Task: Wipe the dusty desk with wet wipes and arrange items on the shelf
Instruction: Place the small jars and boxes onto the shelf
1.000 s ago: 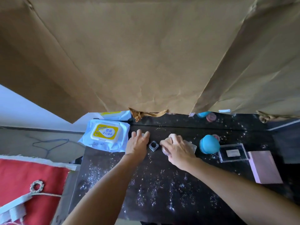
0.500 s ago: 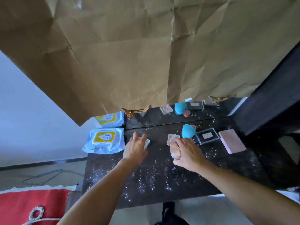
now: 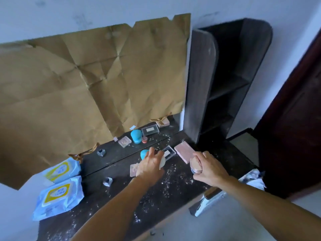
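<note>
Right hand (image 3: 209,168) grasps a round jar (image 3: 196,165) near the bench's (image 3: 156,202) right end; left hand (image 3: 150,165) holds a pale round puff (image 3: 162,162) mid-bench. Wet wipes pack (image 3: 58,197) at left edge. Shelf (image 3: 225,80) rises at right rear corner

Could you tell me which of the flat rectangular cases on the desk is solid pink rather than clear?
The opaque pink rectangular case, just left of the right hand. The case beside it is clear plastic with a dark frame.

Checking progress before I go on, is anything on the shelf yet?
No, the shelf shows only bare dark boards, and the right hand holds a round jar above the desk.
</note>
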`<action>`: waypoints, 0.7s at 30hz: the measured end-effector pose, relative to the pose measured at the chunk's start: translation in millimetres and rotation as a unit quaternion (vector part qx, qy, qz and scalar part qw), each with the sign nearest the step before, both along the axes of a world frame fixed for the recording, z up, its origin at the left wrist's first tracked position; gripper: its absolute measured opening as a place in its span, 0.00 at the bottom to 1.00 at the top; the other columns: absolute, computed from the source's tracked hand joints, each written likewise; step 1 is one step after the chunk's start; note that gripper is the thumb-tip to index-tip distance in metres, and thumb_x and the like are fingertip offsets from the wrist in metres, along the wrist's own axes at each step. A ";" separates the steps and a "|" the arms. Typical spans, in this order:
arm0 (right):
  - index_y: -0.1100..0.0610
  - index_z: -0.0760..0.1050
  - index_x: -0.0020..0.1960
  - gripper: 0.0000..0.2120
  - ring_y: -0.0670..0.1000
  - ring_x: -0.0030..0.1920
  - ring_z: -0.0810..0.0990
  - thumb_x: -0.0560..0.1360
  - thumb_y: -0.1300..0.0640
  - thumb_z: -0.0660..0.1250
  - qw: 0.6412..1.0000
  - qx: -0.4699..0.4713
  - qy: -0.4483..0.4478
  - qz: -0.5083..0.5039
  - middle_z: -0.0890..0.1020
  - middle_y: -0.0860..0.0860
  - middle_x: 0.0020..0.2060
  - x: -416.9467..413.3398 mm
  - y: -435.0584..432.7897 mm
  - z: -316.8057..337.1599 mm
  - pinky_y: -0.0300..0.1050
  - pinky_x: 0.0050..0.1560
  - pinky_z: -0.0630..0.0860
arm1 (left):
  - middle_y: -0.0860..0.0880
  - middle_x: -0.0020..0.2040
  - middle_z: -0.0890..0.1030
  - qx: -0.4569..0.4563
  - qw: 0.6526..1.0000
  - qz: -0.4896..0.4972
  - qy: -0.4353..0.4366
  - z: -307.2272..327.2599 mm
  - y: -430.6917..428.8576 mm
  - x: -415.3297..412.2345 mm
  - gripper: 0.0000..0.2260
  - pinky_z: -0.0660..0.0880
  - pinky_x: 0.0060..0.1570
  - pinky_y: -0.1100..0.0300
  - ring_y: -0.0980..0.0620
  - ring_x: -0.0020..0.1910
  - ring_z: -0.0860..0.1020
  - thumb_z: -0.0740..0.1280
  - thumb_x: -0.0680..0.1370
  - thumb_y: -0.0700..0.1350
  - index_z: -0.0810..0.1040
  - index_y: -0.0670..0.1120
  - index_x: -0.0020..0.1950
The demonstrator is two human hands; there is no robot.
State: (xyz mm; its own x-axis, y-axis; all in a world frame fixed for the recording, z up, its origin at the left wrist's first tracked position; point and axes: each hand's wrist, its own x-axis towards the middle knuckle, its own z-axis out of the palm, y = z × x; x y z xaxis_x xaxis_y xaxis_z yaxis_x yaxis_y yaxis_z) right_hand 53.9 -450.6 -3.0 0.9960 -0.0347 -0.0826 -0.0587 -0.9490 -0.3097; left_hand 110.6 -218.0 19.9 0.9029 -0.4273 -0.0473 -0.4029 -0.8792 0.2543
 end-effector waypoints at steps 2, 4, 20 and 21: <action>0.50 0.63 0.67 0.35 0.55 0.55 0.74 0.62 0.48 0.69 1.000 0.007 -0.003 -0.015 0.71 0.52 0.54 -3.4 -36.9 1.5 0.45 0.49 0.72 | 0.46 0.60 0.66 0.001 1.000 -0.017 -0.006 4.9 -37.9 4.9 0.24 0.75 0.52 0.50 0.44 0.58 0.73 0.70 0.72 0.45 0.66 0.50 0.66; 0.50 0.63 0.68 0.36 0.55 0.55 0.74 0.62 0.48 0.69 1.000 0.008 -0.001 -0.024 0.71 0.52 0.55 -5.3 -77.9 2.1 0.46 0.49 0.73 | 0.46 0.60 0.66 0.005 0.999 -0.029 -0.014 6.0 -79.2 10.4 0.24 0.75 0.53 0.50 0.43 0.58 0.73 0.70 0.72 0.45 0.67 0.49 0.66; 0.48 0.60 0.70 0.36 0.55 0.58 0.74 0.65 0.46 0.69 0.999 -0.020 0.032 -0.038 0.70 0.52 0.60 65.6 -288.0 -14.2 0.47 0.49 0.74 | 0.46 0.61 0.66 -0.032 0.998 -0.025 0.055 -31.3 -291.6 44.2 0.23 0.74 0.54 0.55 0.44 0.60 0.71 0.69 0.73 0.44 0.66 0.49 0.66; 0.47 0.59 0.70 0.37 0.54 0.58 0.73 0.65 0.46 0.69 0.999 -0.021 0.034 -0.033 0.70 0.52 0.61 78.8 -289.5 -16.5 0.47 0.49 0.74 | 0.46 0.61 0.66 -0.033 0.998 -0.021 0.056 -35.2 -295.1 51.5 0.24 0.74 0.54 0.55 0.44 0.60 0.71 0.69 0.72 0.44 0.66 0.49 0.66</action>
State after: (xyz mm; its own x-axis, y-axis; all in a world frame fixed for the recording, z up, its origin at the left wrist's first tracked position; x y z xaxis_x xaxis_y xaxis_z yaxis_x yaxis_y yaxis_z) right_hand 132.7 -740.1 -19.5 0.9835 -0.1052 -0.1472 -0.1414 -0.9545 -0.2625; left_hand 162.1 -513.1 -15.3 0.8744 -0.4707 -0.1177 -0.4052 -0.8418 0.3566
